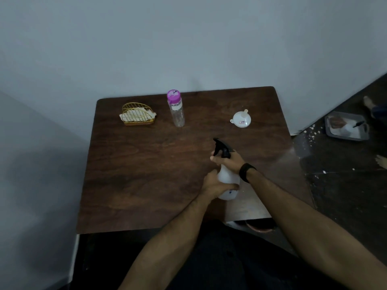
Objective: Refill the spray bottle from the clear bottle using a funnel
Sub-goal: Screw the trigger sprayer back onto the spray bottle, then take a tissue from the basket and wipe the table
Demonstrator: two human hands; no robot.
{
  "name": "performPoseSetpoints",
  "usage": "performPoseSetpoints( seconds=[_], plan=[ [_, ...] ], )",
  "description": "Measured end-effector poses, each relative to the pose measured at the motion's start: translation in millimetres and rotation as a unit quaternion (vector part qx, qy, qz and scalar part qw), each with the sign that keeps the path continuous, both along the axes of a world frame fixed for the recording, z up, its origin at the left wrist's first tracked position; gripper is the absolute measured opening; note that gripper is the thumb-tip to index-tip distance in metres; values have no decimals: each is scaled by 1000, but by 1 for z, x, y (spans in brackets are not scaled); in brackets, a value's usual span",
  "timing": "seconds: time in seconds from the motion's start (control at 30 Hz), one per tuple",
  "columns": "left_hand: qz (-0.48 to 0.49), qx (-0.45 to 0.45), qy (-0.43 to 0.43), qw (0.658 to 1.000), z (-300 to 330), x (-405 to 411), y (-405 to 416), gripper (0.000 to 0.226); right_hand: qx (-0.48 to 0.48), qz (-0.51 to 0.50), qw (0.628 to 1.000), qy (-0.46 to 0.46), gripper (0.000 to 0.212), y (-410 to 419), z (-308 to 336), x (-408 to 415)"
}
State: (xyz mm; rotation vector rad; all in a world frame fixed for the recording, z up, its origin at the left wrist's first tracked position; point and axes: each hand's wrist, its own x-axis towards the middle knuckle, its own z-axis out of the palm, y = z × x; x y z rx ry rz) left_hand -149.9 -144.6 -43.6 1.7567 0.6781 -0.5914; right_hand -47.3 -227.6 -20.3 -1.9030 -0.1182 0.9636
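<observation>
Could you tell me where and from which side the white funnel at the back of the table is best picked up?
Probably by the spout. The funnel rests mouth down on the table, so its narrow spout points up and offers the only slim part the fingers can close around. Come from above. The right hand is nearer but now holds the spray bottle at its head.

A dark wooden table [146, 174] stands against a pale wall. Along its far side sit a gold wire holder [138, 115] with white napkins at the left, an upright clear bottle [177, 110] with a purple cap beside it, and a white funnel [240, 119] resting mouth-down, spout up, toward the right. Nearer the front edge stands a white spray bottle [227, 178] with a black trigger head.
</observation>
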Motion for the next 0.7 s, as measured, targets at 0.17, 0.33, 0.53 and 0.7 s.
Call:
performPoseSetpoints(
  seconds=[0.17,0.33,0.53,0.7],
  plan=[
    [42,94,-86,991,5,-5,50,73,-1,77,997,-32,33,45,15,1],
    [123,166,-95,974,11,-14,111,76,4,177,979,-100,50,96,20,-6],
    [195,247,-111,943,7,-30,180,86,-3,248,962,-112,56,146,18,-17],
    [258,276,-113,919,2,-44,222,84,-42,290,949,-114,63,177,9,-24]
  ],
)
